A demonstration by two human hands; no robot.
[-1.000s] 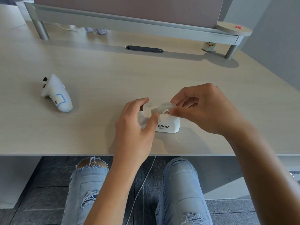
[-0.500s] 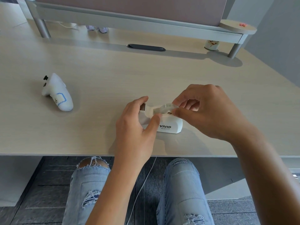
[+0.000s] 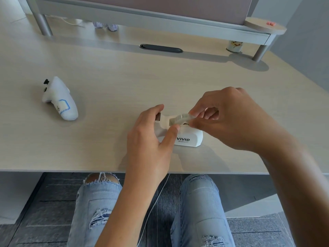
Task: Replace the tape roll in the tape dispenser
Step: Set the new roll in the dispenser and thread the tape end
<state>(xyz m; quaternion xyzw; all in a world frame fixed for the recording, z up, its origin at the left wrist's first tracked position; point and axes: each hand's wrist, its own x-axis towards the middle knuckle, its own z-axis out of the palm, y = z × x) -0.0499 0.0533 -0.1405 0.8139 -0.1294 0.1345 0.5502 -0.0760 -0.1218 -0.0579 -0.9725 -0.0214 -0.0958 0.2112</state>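
Pinched between the thumb and fingertips of the right hand [image 3: 229, 120], a clear tape roll [image 3: 181, 118] sits at the top of the white tape dispenser [image 3: 188, 138], over its well; whether the roll is seated on its hub or just lifted off it cannot be told, since the fingers cover that spot. Left of that pinch, the left hand [image 3: 151, 139] clasps the dispenser's narrow cutter end, thumb on the near side just under the roll and the index finger curled over the far side beside the dark cutter blade [image 3: 158, 116]. Below the pinch, the dispenser's side shows the printed word VIVID, and its base rests flat on the pale wooden desk [image 3: 110, 72], near the front edge. Well to the left of both hands, a white handheld controller [image 3: 60, 100] with black buttons lies on its side. Far beyond the grip, a dark oval cable grommet [image 3: 161, 48] is set into the desk, under a grey raised shelf [image 3: 160, 18], and a small printed cup [image 3: 234, 46] stands by the shelf's right leg. Beneath the hands, ripped light-blue jeans [image 3: 195, 207] cover the person's knees.
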